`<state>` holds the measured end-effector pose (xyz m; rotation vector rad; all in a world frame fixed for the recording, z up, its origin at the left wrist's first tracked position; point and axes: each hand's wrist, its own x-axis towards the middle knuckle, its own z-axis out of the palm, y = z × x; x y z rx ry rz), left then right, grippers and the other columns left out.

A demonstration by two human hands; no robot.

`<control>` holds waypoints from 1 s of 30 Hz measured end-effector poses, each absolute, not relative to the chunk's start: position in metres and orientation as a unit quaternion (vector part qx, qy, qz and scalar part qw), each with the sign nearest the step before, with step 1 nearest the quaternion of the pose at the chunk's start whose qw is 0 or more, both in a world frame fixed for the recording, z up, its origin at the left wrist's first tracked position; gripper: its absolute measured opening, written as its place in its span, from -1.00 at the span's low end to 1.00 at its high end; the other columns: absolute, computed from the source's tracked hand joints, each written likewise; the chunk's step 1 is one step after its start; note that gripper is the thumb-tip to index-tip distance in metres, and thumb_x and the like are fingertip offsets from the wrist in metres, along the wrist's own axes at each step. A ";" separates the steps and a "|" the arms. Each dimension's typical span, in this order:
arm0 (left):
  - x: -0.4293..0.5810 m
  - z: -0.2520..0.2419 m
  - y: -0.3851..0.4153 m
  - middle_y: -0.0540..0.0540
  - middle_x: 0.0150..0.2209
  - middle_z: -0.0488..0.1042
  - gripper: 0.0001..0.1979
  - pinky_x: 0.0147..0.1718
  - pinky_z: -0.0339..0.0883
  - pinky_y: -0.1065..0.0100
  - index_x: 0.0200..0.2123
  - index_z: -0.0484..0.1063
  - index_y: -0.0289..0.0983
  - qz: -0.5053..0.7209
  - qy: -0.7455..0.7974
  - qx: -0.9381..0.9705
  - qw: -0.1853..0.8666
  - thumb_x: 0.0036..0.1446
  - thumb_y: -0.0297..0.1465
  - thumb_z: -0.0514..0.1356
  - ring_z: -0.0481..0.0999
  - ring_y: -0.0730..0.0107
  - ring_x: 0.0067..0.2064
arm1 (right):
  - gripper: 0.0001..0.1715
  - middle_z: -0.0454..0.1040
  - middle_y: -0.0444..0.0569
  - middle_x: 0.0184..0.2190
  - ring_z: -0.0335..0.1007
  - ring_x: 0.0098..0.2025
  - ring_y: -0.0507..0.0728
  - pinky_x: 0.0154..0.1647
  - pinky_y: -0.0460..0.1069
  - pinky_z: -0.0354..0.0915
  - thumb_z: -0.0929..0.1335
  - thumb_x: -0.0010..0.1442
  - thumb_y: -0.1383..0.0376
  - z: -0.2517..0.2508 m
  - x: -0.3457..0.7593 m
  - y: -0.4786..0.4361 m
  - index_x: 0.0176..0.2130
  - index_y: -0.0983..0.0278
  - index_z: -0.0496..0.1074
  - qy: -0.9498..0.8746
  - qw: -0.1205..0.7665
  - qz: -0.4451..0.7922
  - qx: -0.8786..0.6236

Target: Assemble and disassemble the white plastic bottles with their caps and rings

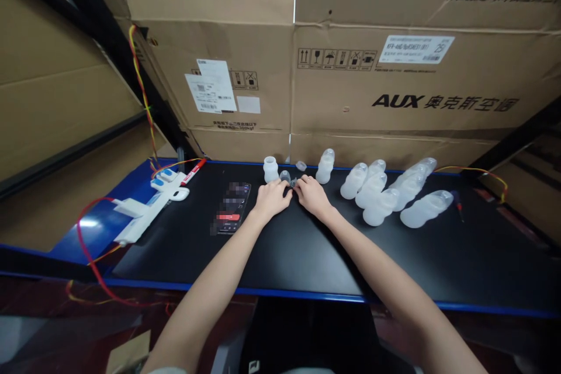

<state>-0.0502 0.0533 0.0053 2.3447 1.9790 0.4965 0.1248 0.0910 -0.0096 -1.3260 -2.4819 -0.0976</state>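
Note:
My left hand (272, 198) is on the black tabletop with its fingers closed, close to a clear dome-shaped bottle cap (284, 176). What its fingertips hold, if anything, is too small to make out. Facing it, my right hand (312, 194) pinches a small translucent piece (294, 182), possibly a bottle teat. Just behind my left hand stands an uncapped, milky-white baby bottle (270, 170). A small translucent ring (301, 166) rests behind the fingertips. Behind my right hand is a capped baby bottle (325, 167).
Several capped baby bottles (381, 207) are grouped on the right, with a small screwdriver (458, 204) beyond them. A phone (234, 208) lies left of my left hand. Further left are a power strip (146, 216) with cables and a red marker (193, 172). Cardboard (245, 146) walls the back.

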 end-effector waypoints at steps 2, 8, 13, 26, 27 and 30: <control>-0.050 0.005 0.053 -0.17 0.01 0.66 -0.72 -0.12 0.43 0.21 0.04 0.60 -0.16 0.159 0.642 0.750 0.012 0.44 -0.21 0.17 0.66 0.06 0.05 | -0.75 0.57 0.13 -0.07 0.45 -0.05 0.25 0.05 0.08 0.34 0.31 0.55 0.32 -0.012 0.125 0.093 -0.08 0.31 0.59 -0.865 0.169 -0.031 -0.471; -0.048 0.004 0.054 -0.20 0.02 0.66 -0.69 -0.10 0.44 0.17 0.06 0.59 -0.17 0.149 0.658 0.738 0.008 0.44 -0.19 0.15 0.66 -0.01 0.06 | -0.69 0.60 0.13 -0.07 0.48 -0.03 0.25 0.07 0.08 0.38 0.29 0.55 0.33 -0.016 0.120 0.101 -0.10 0.30 0.63 -0.859 0.175 -0.022 -0.480; -0.046 0.004 0.054 -0.23 0.03 0.67 -0.66 -0.09 0.45 0.14 0.09 0.58 -0.19 0.152 0.674 0.723 0.008 0.43 -0.16 0.16 0.68 -0.05 0.05 | -0.64 0.63 0.14 -0.07 0.50 0.00 0.26 0.03 0.07 0.41 0.27 0.54 0.38 -0.016 0.110 0.115 -0.13 0.27 0.66 -0.855 0.180 -0.013 -0.486; -0.058 0.004 0.062 -0.26 0.05 0.66 -0.63 0.00 0.49 0.11 0.07 0.60 -0.22 0.162 0.708 0.687 -0.004 0.43 -0.14 0.17 0.61 -0.06 0.12 | -0.63 0.64 0.14 0.04 0.50 0.08 0.26 0.18 0.10 0.38 0.27 0.53 0.37 -0.015 0.103 0.123 0.08 0.28 0.65 -0.870 0.189 -0.002 -0.455; -0.059 0.003 0.063 -0.26 0.06 0.65 -0.63 0.01 0.49 0.11 0.07 0.60 -0.22 0.164 0.711 0.684 -0.009 0.42 -0.13 0.17 0.60 -0.06 0.13 | -0.62 0.64 0.15 0.05 0.49 0.08 0.28 0.18 0.12 0.38 0.26 0.52 0.38 -0.015 0.103 0.123 0.09 0.29 0.64 -0.872 0.187 -0.002 -0.452; -0.062 0.000 0.066 -0.29 0.06 0.61 -0.61 0.05 0.48 0.08 0.09 0.60 -0.24 0.171 0.714 0.678 -0.031 0.41 -0.13 0.17 0.56 -0.10 0.15 | -0.58 0.62 0.19 0.10 0.48 0.10 0.32 0.15 0.15 0.37 0.24 0.51 0.40 -0.015 0.104 0.124 0.14 0.30 0.63 -0.875 0.185 -0.002 -0.448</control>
